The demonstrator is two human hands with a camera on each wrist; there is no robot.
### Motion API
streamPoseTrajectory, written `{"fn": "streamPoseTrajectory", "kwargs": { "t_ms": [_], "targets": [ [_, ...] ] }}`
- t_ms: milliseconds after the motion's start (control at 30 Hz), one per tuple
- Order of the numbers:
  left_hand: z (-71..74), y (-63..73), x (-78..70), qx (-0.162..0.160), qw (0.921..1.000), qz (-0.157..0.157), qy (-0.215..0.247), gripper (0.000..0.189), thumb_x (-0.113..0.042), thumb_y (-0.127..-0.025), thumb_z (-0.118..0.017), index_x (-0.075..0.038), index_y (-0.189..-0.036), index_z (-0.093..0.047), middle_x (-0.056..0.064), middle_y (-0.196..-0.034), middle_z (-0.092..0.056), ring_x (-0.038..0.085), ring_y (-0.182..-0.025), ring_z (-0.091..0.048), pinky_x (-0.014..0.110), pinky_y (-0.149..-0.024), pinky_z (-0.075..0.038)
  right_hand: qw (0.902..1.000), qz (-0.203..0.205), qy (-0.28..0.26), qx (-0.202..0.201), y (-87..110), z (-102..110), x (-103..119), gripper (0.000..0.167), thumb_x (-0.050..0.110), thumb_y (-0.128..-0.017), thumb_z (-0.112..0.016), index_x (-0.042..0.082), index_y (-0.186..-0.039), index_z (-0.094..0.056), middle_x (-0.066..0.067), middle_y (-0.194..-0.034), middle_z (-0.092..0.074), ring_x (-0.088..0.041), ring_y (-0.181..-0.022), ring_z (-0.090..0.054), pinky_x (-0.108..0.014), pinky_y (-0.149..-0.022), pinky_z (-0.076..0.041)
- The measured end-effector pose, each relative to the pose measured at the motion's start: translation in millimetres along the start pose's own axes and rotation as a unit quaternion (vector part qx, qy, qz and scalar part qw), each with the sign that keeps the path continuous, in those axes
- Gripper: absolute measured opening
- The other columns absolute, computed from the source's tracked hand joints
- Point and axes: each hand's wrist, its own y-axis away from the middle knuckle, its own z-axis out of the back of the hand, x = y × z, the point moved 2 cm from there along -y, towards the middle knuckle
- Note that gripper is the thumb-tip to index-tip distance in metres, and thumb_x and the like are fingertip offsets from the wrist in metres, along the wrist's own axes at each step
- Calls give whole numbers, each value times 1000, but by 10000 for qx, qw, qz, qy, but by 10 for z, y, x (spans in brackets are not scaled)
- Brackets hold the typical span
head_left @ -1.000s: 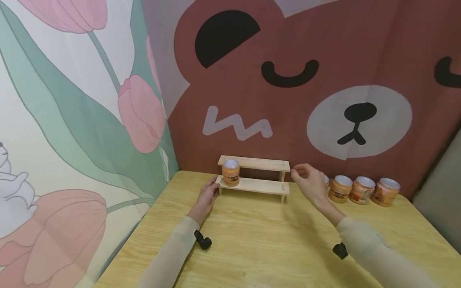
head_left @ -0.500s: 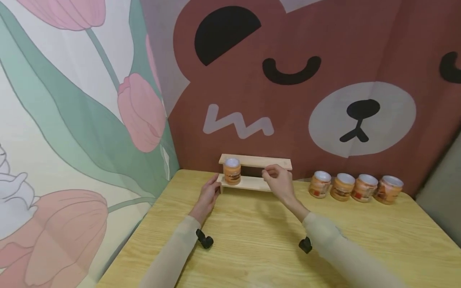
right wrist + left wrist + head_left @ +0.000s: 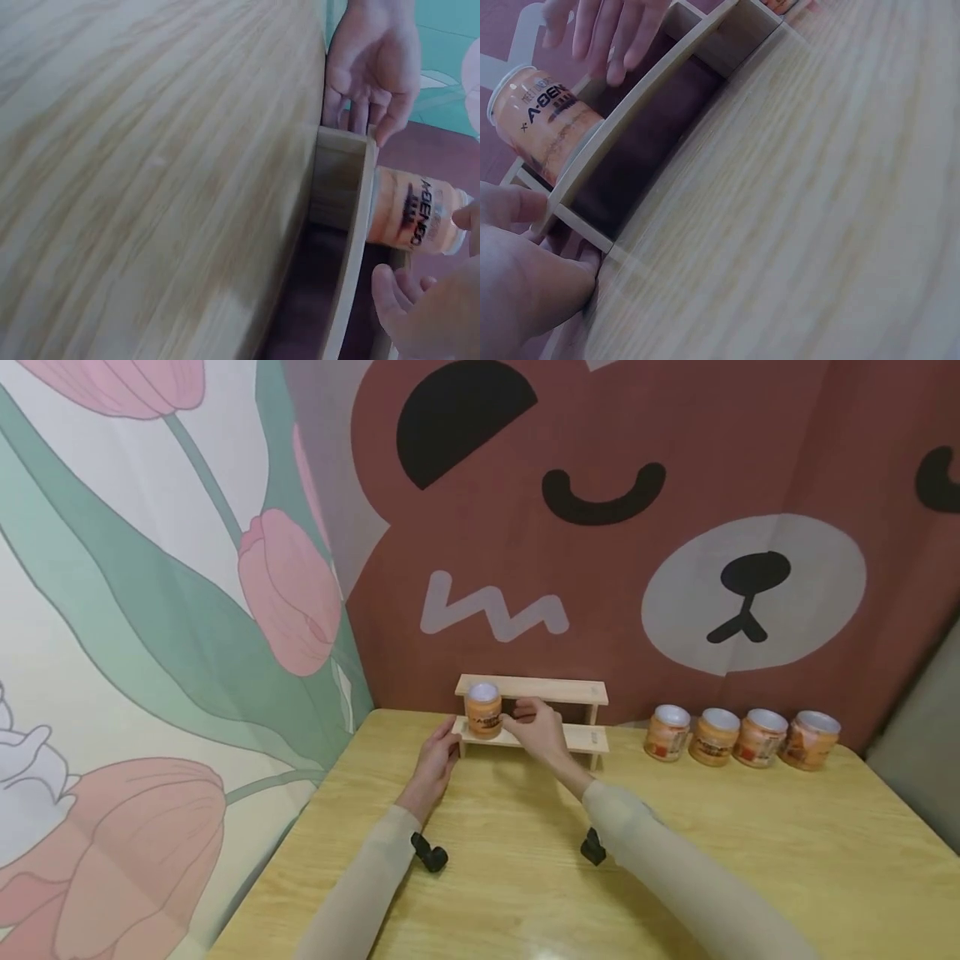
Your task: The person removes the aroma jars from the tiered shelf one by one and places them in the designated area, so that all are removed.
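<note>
A two-step wooden shelf rack [image 3: 581, 740] stands against the wall at the back of the table. On the left of its lower step sits an orange-labelled jar [image 3: 483, 717], upright, its lettering facing front. My left hand [image 3: 435, 764] grips the left end of that step; in the right wrist view its thumb lies on the board's edge and its fingers go round behind. Just right of the jar is my right hand [image 3: 542, 735], fingers spread and holding nothing. Its thumb reaches the jar's side, though whether it touches I cannot tell.
Several similar orange jars, such as the leftmost one [image 3: 667, 733], stand in a row at the table's back right. The wooden table [image 3: 510, 860] meets a brown bear-print wall [image 3: 600, 585] behind and a tulip-print wall [image 3: 150, 652] on the left.
My right hand has moved left, from beside the rack's right end to the jar on the lower step. The left hand has kept its grip on the rack.
</note>
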Motion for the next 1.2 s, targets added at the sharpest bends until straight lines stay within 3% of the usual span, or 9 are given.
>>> {"fn": "streamPoseTrajectory", "kwargs": {
  "t_ms": [100,233,367,500,767,933,1200],
  "targets": [
    [-7,-1,-13,-46,10000,-41,54,59,-4,-103,-52,-9,-159,-36,15,-165,-23,31,-143,-32,42,-108,-37,9996,-84,211,164,-37,-110,11,62,37,-92,-77,2,-139,-57,-18,-128,-63,-29,-109,-64,-44,-83,-56],
    [-45,-6,-17,-21,10000,-67,61,58,-3,-103,-52,-8,-159,-37,16,-164,-25,27,-137,-39,39,-100,-40,9992,-103,388,6,-79,-214,1,65,36,-89,-81,-1,-137,-58,-18,-126,-65,-29,-107,-65,-44,-84,-56],
    [-73,-11,4,-25,9999,-67,135,58,-2,-103,-52,-9,-158,-38,17,-159,-32,25,-114,-50,36,-90,-43,9988,-4,460,-161,-100,-294,-34,58,32,-87,-83,-1,-130,-62,-15,-117,-68,-27,-99,-65,-42,-79,-55],
    [-39,17,1,-78,9998,-109,172,60,0,-101,-52,-7,-159,-36,13,-159,-31,25,-100,-50,35,-82,-42,9990,84,428,-137,-95,-404,-40,51,30,-89,-82,2,-128,-64,-11,-109,-70,-24,-91,-63,-41,-75,-53],
    [-28,23,-28,-5,9998,-81,183,60,0,-102,-52,-7,-159,-36,15,-161,-30,25,-119,-48,38,-92,-43,9990,217,41,-378,-63,-525,-53,55,24,-88,-83,3,-135,-62,-11,-121,-68,-26,-109,-65,-44,-89,-54],
    [-34,14,-26,-49,9998,-29,189,58,-1,-104,-50,-7,-159,-35,16,-162,-29,27,-138,-38,41,-104,-38,9984,248,16,-515,-86,-558,-80,54,25,-87,-84,3,-132,-64,-11,-118,-69,-25,-105,-66,-42,-87,-55],
    [-41,12,-34,22,9997,-17,262,57,0,-104,-49,-6,-159,-35,17,-162,-29,29,-143,-34,40,-109,-35,9972,210,231,-677,-101,-562,-65,53,27,-85,-85,3,-129,-66,-11,-115,-70,-25,-103,-67,-42,-85,-56]
  ]
}}
